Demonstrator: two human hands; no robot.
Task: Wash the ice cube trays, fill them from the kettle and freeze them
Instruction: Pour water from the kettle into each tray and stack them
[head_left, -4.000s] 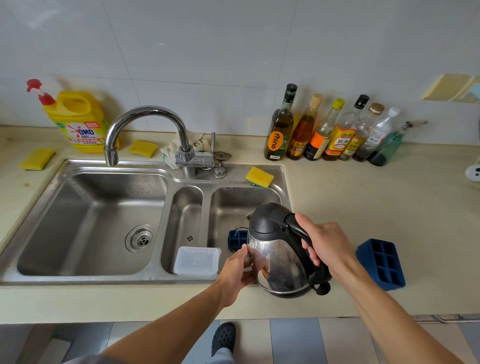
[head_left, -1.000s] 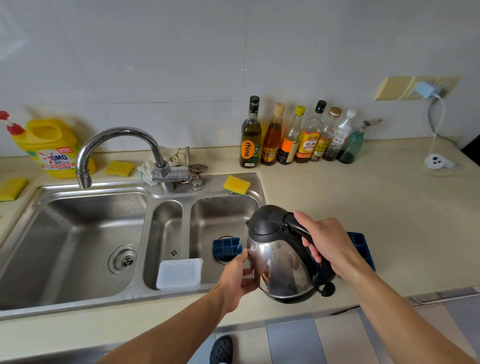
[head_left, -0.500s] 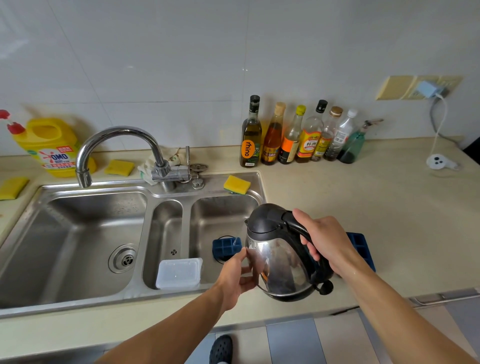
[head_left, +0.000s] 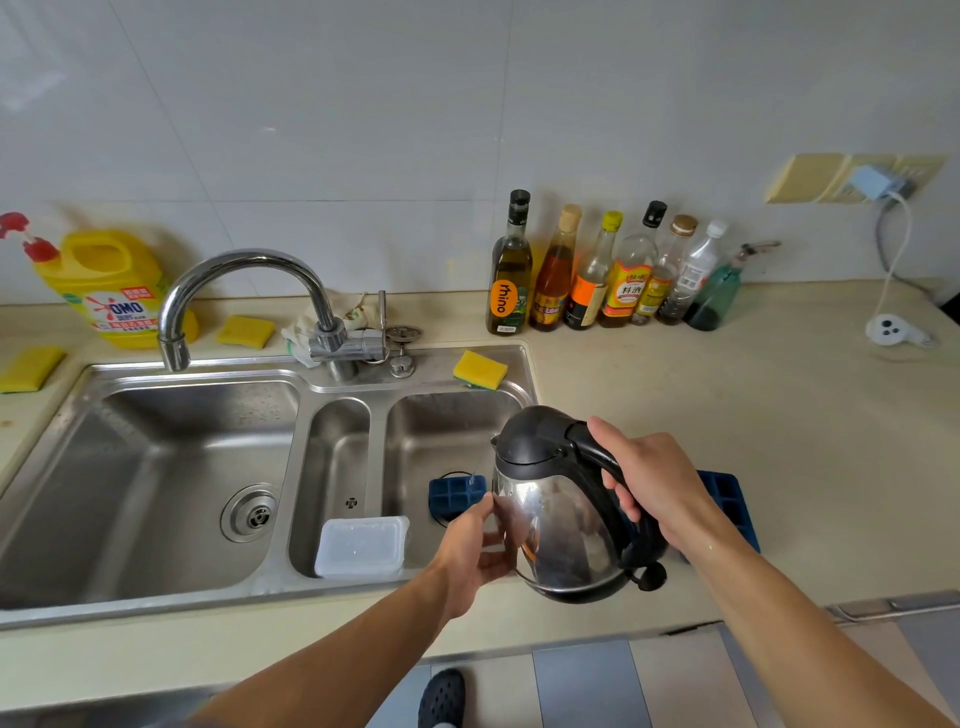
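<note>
My right hand (head_left: 655, 483) grips the black handle of the electric kettle (head_left: 558, 525), fingers wrapped around it. The kettle hangs in the air, tilted a little toward the sink. My left hand (head_left: 475, 553) is relaxed; its thumb and fingertips only touch the steel side. Just beyond my left hand, one blue ice cube tray (head_left: 453, 493) lies at the bottom of the right basin (head_left: 447, 431), partly hidden by the kettle. The second blue tray (head_left: 728, 496) is on the counter (head_left: 779, 415) behind my right hand, which covers most of it. Left of my left hand, a clear plastic box (head_left: 361, 545) stands in the narrow middle basin (head_left: 332, 457). Farther ahead are a yellow sponge (head_left: 479, 370) and a row of bottles (head_left: 597, 275).
</note>
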